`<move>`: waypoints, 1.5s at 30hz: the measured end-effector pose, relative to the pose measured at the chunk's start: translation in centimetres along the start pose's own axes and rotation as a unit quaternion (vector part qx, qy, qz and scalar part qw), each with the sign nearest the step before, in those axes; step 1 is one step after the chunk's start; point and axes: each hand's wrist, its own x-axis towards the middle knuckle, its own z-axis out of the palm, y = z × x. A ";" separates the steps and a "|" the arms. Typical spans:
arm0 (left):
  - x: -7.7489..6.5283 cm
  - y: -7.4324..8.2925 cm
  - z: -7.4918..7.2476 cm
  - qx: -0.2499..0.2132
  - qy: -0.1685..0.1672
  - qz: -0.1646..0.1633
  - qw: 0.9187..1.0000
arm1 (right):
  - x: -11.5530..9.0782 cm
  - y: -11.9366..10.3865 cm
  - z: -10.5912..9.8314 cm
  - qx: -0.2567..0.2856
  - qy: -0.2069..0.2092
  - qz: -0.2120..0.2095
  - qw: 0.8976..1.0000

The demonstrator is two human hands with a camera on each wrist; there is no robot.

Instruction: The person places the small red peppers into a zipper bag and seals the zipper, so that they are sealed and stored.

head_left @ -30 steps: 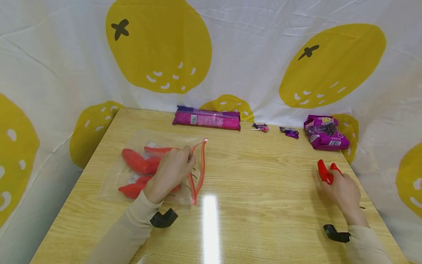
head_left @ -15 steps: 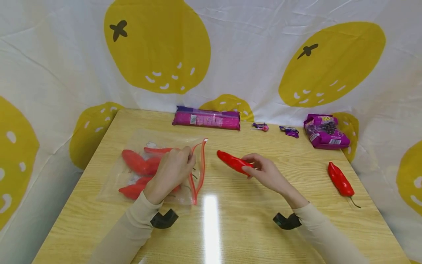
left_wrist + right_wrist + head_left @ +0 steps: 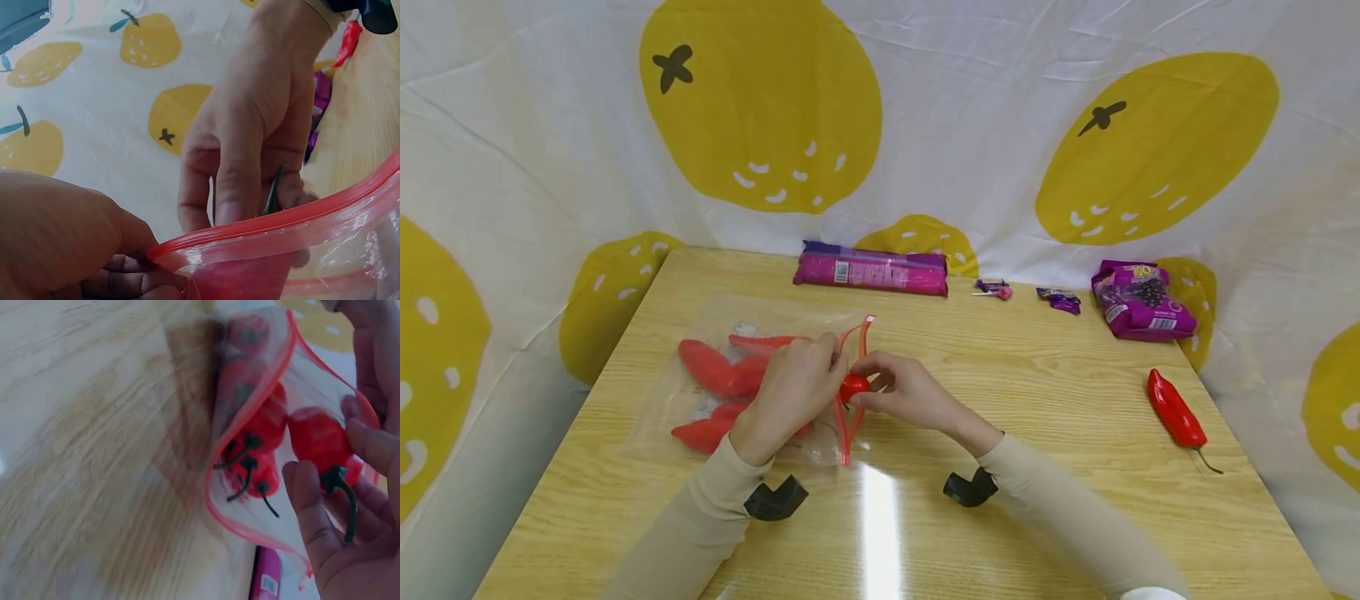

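Note:
A clear zip bag (image 3: 655,429) with a red zip edge lies on the left of the table, several red peppers (image 3: 706,367) inside it. My left hand (image 3: 790,396) pinches the upper side of its mouth, and the red edge (image 3: 281,219) is lifted in the left wrist view. At that gap my right hand (image 3: 910,392) holds a red pepper (image 3: 319,437) near its green stem. The pepper's tip points into the bag, its stem end outside among my fingers. Another red pepper (image 3: 1176,408) lies alone at the table's right side.
Along the back edge of the wooden table (image 3: 1000,467) lie a long purple packet (image 3: 871,268), a lollipop (image 3: 1000,292), a small purple wrapped sweet (image 3: 1060,300) and a purple bag (image 3: 1142,302) with grapes pictured on it. A fruit-print cloth (image 3: 955,117) hangs behind.
My right hand has picked up one of the two peppers at the right and carried it left, into the bag's mouth. My left hand has stayed at the bag.

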 end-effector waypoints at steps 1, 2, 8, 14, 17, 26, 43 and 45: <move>0.0 0.0 0.0 0.001 0.002 0.002 1.000 | 0.3 0.0 0.3 0.007 0.004 0.002 1.000; 0.0 0.0 0.0 0.001 0.005 0.004 1.000 | 0.5 0.0 0.5 0.010 0.009 0.002 1.000; 0.0 -0.1 0.0 0.007 0.031 0.011 0.999 | 1.8 -1.6 1.1 0.035 0.016 0.014 0.999; 0.0 -0.1 -0.1 0.005 0.041 0.012 0.999 | 3.6 -0.5 2.6 0.078 0.051 0.021 0.995; 0.0 -0.1 -0.1 -0.001 0.040 0.010 0.999 | 4.4 0.2 3.2 0.063 0.077 0.012 0.995; 0.1 0.0 -0.2 0.002 0.045 0.011 0.999 | 5.6 0.4 4.3 -0.080 0.148 -0.004 0.986; 0.1 0.0 -0.2 0.000 0.037 0.010 0.999 | 4.7 1.1 3.3 -0.067 0.118 0.051 0.989; 0.1 -0.1 -0.2 -0.002 0.035 0.012 0.999 | 3.6 1.4 2.4 -0.057 0.122 0.053 0.989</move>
